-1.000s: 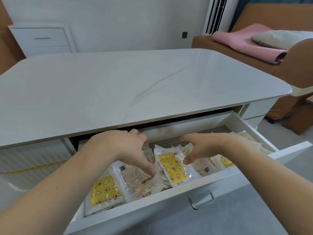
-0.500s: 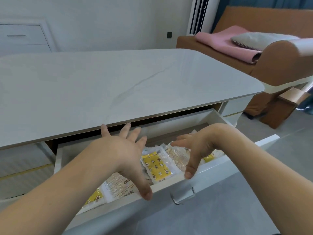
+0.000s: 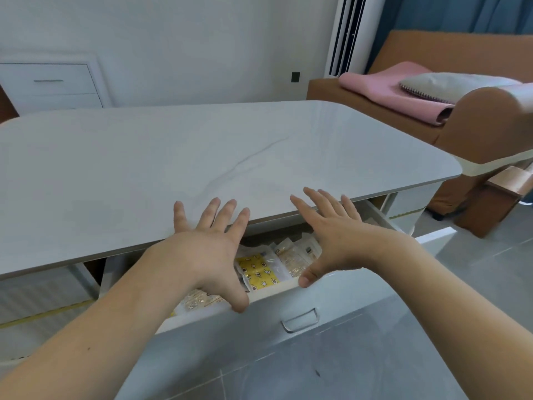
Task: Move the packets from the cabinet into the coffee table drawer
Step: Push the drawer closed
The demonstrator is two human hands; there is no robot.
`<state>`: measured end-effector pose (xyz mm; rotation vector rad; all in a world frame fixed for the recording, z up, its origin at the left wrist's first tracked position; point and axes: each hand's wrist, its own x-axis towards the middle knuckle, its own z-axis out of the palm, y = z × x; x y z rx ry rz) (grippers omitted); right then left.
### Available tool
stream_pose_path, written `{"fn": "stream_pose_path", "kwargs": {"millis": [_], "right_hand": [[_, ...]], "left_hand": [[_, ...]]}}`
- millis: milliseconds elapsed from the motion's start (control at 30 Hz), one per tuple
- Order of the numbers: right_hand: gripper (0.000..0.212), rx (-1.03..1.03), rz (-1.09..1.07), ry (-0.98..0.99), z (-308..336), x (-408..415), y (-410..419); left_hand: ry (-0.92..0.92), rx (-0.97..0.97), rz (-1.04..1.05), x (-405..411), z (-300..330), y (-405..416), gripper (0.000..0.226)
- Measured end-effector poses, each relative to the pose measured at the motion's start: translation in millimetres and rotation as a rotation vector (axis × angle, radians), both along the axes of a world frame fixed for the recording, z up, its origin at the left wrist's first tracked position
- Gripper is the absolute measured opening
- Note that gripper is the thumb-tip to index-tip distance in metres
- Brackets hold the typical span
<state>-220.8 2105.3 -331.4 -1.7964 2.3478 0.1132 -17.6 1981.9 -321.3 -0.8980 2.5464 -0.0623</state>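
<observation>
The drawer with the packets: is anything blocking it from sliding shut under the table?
Nothing visible blocks the drawer. The packets lie below its front edge. Only the thumbs of the left hand and right hand hook over that edge; the fingers spread above the tabletop.

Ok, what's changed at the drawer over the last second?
Both hands came up off the packets; left hand and right hand are now open, thumbs on the drawer front's top edge. The drawer looks pushed partly in. Packets remain inside.
</observation>
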Motion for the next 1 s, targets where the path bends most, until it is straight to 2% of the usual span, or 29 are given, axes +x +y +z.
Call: {"fn": "stream_pose_path", "kwargs": {"millis": [400,633,767,1000], "right_hand": [[0.125,-0.225,0.01,-0.002,-28.6,-23.0,-11.2],[0.1,-0.367,0.038,0.022,-32.8,-14.6,-15.8],[0.088,-0.417,0.033,0.033,-37.3,-17.2,-16.2],[0.071,-0.533,-0.029,0.055,-45.4,-13.1,-25.4]], "left_hand": [[0.218,0.052,0.006,5.8,-13.1,-33.9,0.129],[0.353,-0.127,-0.005,3.2,-23.6,-40.1,0.12],[0.363,-0.159,0.005,-0.2,-29.6,-43.9,0.117],[0.401,-0.218,-0.006,-3.1,-33.3,-44.3,0.099]]}}
